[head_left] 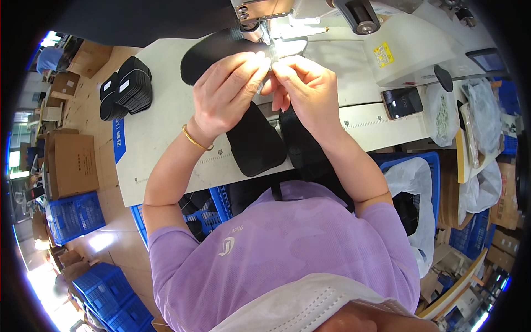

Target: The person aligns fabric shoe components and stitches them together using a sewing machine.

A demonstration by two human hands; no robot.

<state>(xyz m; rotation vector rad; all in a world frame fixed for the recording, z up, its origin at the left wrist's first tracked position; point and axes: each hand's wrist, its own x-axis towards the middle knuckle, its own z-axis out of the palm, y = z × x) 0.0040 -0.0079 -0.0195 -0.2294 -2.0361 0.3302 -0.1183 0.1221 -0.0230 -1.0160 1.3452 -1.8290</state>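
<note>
Both of my hands are raised close together under the lit head of a sewing machine (255, 32), near its needle. The fingertips of my left hand (229, 91) are pinched together, and so are the thumb and forefinger of my right hand (307, 88). What lies between them is too small and glared over to make out. A black insole-shaped piece (202, 54) lies on the white machine table (171, 133) behind my left hand. Below my hands, a black flat piece (255, 145) and another dark piece (301, 141) reach over the table's front edge.
Bundled black insole-shaped pieces (133, 86) sit at the table's left end. To the right are a dark phone (402, 103) and a clear bag of thread scraps (442, 119). A blue crate (437, 171) lined with a white bag stands below right, another blue crate (221, 203) below left.
</note>
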